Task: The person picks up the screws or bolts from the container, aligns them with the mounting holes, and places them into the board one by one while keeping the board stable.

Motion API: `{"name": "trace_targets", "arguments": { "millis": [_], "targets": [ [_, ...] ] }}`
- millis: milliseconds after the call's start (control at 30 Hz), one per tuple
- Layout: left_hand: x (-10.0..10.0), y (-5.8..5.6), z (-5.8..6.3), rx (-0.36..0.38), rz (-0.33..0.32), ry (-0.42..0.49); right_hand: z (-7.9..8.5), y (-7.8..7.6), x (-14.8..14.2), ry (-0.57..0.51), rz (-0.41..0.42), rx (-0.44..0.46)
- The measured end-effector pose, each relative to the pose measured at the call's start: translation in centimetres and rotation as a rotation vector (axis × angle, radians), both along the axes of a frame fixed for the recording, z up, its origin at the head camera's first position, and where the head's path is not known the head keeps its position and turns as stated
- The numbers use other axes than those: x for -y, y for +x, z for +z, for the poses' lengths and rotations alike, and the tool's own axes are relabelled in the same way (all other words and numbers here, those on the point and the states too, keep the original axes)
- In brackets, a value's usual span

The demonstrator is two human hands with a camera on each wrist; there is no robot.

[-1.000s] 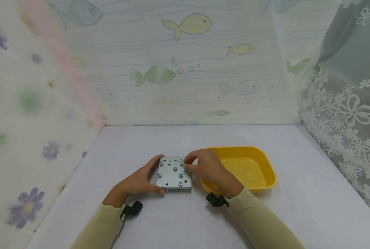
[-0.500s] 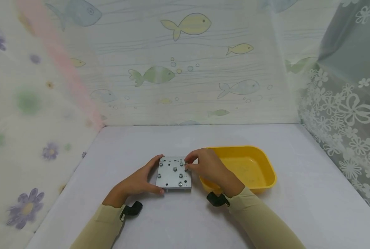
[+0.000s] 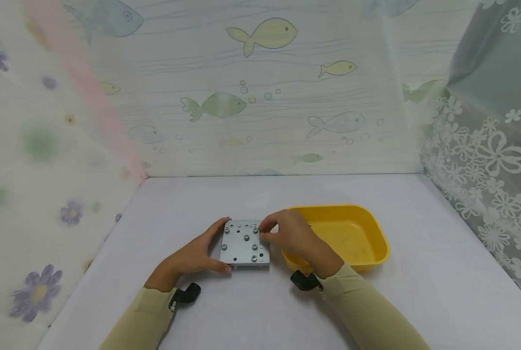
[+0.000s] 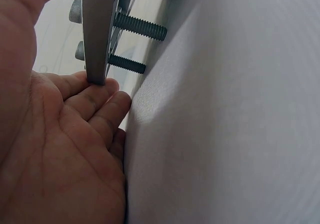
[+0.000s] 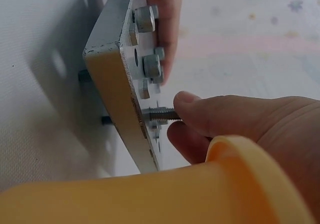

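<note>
A silver metal plate (image 3: 238, 253) with several holes lies raised over the white table. Several socket-head screws (image 3: 246, 237) stand in it, and in the left wrist view their threaded shanks (image 4: 140, 26) stick out of its underside. My left hand (image 3: 196, 253) grips the plate's left side, thumb at the near corner and fingers at the far one. Over the plate's right part, the thumb and index finger of my right hand (image 3: 297, 236) pinch a screw (image 5: 165, 114). Its thread shows between the fingertips and the plate face; its head is hidden by the fingers.
Right of the plate sits a yellow plastic tray (image 3: 380, 233), partly behind my right hand and wrist. Its wall (image 5: 100, 199) fills the bottom of the right wrist view. Patterned curtains (image 3: 260, 121) close off the back and both sides of the white table (image 3: 242, 311).
My right fingertips shift slightly at the screw while staying over the same spot. The plate, my left hand and the tray keep their places.
</note>
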State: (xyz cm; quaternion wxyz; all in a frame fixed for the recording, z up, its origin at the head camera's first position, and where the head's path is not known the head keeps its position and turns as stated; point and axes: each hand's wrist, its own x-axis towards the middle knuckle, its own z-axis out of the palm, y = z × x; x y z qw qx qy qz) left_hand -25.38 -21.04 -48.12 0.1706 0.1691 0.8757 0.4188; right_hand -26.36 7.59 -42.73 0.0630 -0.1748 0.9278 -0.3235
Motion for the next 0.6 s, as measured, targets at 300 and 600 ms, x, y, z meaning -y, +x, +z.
{"name": "trace_targets", "arguments": {
  "millis": [300, 600],
  "targets": [
    [-0.04, 0.05, -0.01, 0.005, 0.001, 0.000, -0.25, -0.02, 0.13, 0.039, -0.019, 0.018],
    [0.06, 0.03, 0.02, -0.007, -0.009, 0.013, -0.26, 0.01, 0.10, 0.056, 0.003, 0.000]
  ]
}}
